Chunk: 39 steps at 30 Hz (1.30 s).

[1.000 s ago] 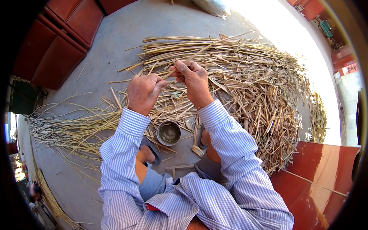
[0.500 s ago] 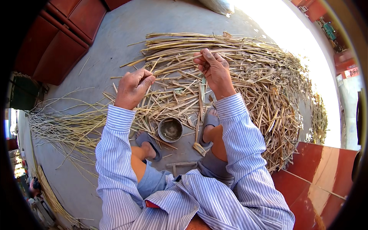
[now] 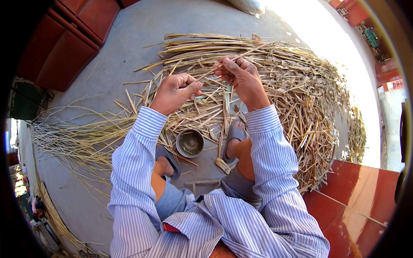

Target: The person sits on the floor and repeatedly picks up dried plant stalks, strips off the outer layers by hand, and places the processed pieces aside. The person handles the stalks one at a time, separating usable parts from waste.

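Head view, catalogued largest to smallest. Concrete floor (image 3: 107,51): grey, carrying everything below. Heap of dry split stalks (image 3: 301,86): wide, fanned ahead and to the person's right; a thinner sheaf of pale strands (image 3: 73,137) trailed off to the left. Red glossy panels (image 3: 365,193) at lower right. Striped-sleeved forearms entered from the lower edge; sandalled feet (image 3: 234,133) rested among the litter. Small round metal bowl (image 3: 190,142): on the floor between the feet, apart from both hands.

Change noted: half a second earlier the hands were well apart, the right raised over the heap; they had since closed toward each other at the heap's near edge, both now on one strip. By my reading, a fresh stalk had been drawn and was being readied for splitting or stripping.

Left hand (image 3: 174,91): curled into a loose fist, fingers pressed together around the near end of a thin stalk strip (image 3: 215,69). Right hand (image 3: 241,75): fingers pinching the same strip farther along. The strip ran slantwise up from left fist through right pinch, its tip over the heap.
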Each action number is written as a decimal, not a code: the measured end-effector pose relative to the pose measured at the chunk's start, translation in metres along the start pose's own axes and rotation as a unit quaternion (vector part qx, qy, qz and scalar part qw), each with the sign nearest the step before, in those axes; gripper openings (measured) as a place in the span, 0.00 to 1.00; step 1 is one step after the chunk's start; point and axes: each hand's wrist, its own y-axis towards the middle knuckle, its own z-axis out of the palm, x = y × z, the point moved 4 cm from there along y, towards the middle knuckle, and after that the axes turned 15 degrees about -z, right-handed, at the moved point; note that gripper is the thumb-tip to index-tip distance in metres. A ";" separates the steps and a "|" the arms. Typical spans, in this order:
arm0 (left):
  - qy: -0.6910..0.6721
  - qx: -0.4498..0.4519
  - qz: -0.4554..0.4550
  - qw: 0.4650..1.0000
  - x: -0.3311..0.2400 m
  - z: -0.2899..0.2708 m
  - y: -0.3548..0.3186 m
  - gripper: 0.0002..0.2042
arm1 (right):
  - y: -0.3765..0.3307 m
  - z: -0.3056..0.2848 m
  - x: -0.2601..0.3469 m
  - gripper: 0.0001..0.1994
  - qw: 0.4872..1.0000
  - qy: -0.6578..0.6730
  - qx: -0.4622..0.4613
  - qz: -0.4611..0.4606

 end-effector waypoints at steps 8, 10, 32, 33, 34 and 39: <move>-0.154 0.016 -0.103 0.983 0.006 -0.003 0.007 0.12 | -0.007 -0.006 0.018 0.11 0.987 -0.101 0.117 -0.052; -0.193 -0.016 -0.104 0.975 0.010 -0.003 0.010 0.12 | -0.008 -0.007 0.017 0.11 0.987 -0.104 0.115 -0.045; 0.107 -0.007 0.046 0.993 0.007 0.001 0.013 0.12 | 0.002 -0.039 0.014 0.12 0.995 -0.042 -0.089 -0.030; 0.095 -0.008 0.022 0.995 0.010 -0.003 0.014 0.11 | 0.002 -0.043 0.014 0.12 0.993 -0.040 -0.106 -0.029; 0.045 -0.009 0.012 0.999 0.009 -0.005 0.009 0.09 | 0.002 -0.045 0.015 0.12 0.992 -0.043 -0.118 -0.032; -0.144 -0.120 0.002 0.982 0.007 -0.032 0.005 0.10 | 0.001 -0.045 0.015 0.12 0.991 -0.032 -0.125 -0.045</move>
